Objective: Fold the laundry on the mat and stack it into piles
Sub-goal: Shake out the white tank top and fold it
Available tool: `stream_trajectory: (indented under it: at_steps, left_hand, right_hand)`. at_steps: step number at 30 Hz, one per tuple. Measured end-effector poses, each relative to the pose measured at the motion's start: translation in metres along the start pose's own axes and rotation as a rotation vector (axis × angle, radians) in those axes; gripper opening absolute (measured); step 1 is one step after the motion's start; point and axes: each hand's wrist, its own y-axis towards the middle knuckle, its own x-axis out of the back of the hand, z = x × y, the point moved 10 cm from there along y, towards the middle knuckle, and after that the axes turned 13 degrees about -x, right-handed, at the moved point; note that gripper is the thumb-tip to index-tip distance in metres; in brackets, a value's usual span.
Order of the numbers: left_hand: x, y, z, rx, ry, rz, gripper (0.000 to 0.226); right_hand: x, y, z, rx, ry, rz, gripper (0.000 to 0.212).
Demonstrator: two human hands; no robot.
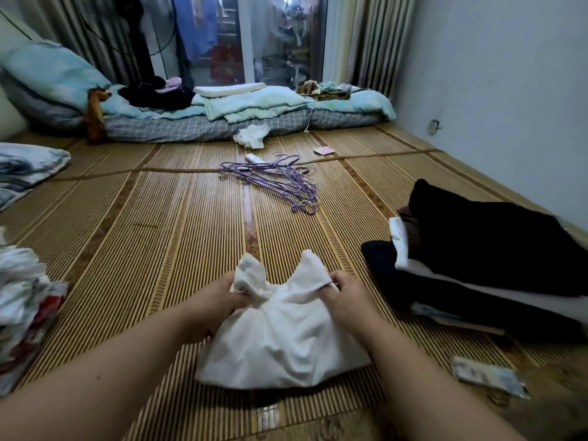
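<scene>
A white garment point(286, 338) lies bunched on the striped bamboo mat point(159, 249) right in front of me. My left hand point(219, 297) grips its upper left part, and my right hand point(346, 294) pinches its upper right part, so two peaks of cloth stand up between them. To the right sits a folded stack of black and white clothes point(483, 262). At the left edge lies a heap of patterned white and red laundry point(25, 300).
Several purple wire hangers point(276, 183) lie tangled mid-mat. Beyond them a small white cloth point(253, 135) and a pink item point(324, 150). Bedding, pillows and dark clothes point(222, 109) line the far side. A wall runs along the right; a flat packet point(486, 375) lies near my right arm.
</scene>
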Motion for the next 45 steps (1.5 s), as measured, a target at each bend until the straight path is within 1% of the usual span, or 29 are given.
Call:
stream_trajectory:
  at_steps: [3,6,8,10,13,15,18,19,20,22,24,26,27,29,32,34,35,37,39,43,45]
  left_hand:
    - [-0.016,0.007,-0.053,-0.117,-0.12,-0.048,0.034]
    - [-0.041,0.018,-0.115,-0.213,-0.214,-0.088,0.032]
    - [-0.07,0.032,-0.157,-0.259,-0.274,-0.07,0.028]
    - [-0.104,0.051,-0.195,-0.322,-0.264,-0.037,0.028]
    - [-0.166,0.084,-0.241,-0.389,-0.228,0.041,0.03]
    - [-0.203,0.108,-0.261,-0.402,-0.226,0.075,0.024]
    - [-0.243,0.153,-0.265,-0.373,-0.177,0.088,0.017]
    - [-0.248,0.166,-0.26,-0.362,-0.115,0.068,0.017]
    - [-0.252,0.181,-0.256,-0.35,-0.031,0.036,0.023]
    - [-0.248,0.201,-0.244,-0.311,0.178,-0.051,0.038]
    - [-0.238,0.21,-0.231,-0.262,0.365,-0.126,0.042]
    - [-0.235,0.218,-0.217,-0.221,0.502,-0.11,0.044]
    - [-0.236,0.222,-0.213,-0.215,0.532,-0.084,0.047]
    - [-0.235,0.221,-0.209,-0.21,0.509,-0.072,0.05]
    - [-0.227,0.201,-0.209,-0.155,0.392,-0.114,0.066]
    - [-0.224,0.181,-0.217,-0.16,0.315,-0.097,0.076]
    - [-0.222,0.168,-0.224,-0.18,0.314,-0.075,0.079]
    - [-0.215,0.139,-0.243,-0.251,0.349,-0.04,0.076]
    - [-0.21,0.105,-0.265,-0.33,0.353,-0.013,0.064]
    - [-0.194,0.028,-0.279,-0.376,0.235,0.108,0.039]
    - [-0.177,-0.011,-0.274,-0.421,0.199,0.127,0.047]
  right_hand:
    - [0.052,-0.009,0.025,0.097,0.093,-0.062,0.013]
    - [0.131,-0.017,0.045,0.17,0.187,-0.163,0.015]
    - [0.192,-0.02,0.049,0.186,0.262,-0.228,0.011]
    - [0.25,-0.021,0.051,0.2,0.338,-0.299,0.014]
    - [0.319,-0.011,0.037,0.164,0.326,-0.414,0.016]
    - [0.354,0.003,0.019,0.114,0.308,-0.465,0.014]
    - [0.39,0.03,-0.009,0.014,0.278,-0.491,0.012]
    - [0.393,0.038,-0.019,-0.027,0.244,-0.485,0.008]
    - [0.397,0.047,-0.03,-0.066,0.197,-0.483,0.01]
    - [0.401,0.066,-0.057,-0.143,0.112,-0.498,0.021]
    - [0.398,0.077,-0.076,-0.194,0.034,-0.512,0.031]
    - [0.39,0.084,-0.084,-0.21,-0.029,-0.503,0.04]
    - [0.387,0.085,-0.086,-0.206,-0.049,-0.505,0.043]
    - [0.382,0.078,-0.08,-0.175,-0.097,-0.54,0.043]
    - [0.386,0.057,-0.054,-0.119,-0.216,-0.656,0.043]
    - [0.383,0.04,-0.028,-0.061,-0.238,-0.667,0.046]
    - [0.378,0.028,-0.012,-0.019,-0.224,-0.647,0.045]
    - [0.365,0.004,0.021,0.066,-0.223,-0.607,0.042]
    - [0.35,-0.022,0.052,0.132,-0.257,-0.576,0.04]
    - [0.3,-0.089,0.104,0.255,-0.29,-0.488,0.04]
    - [0.268,-0.125,0.119,0.327,-0.295,-0.447,0.041]
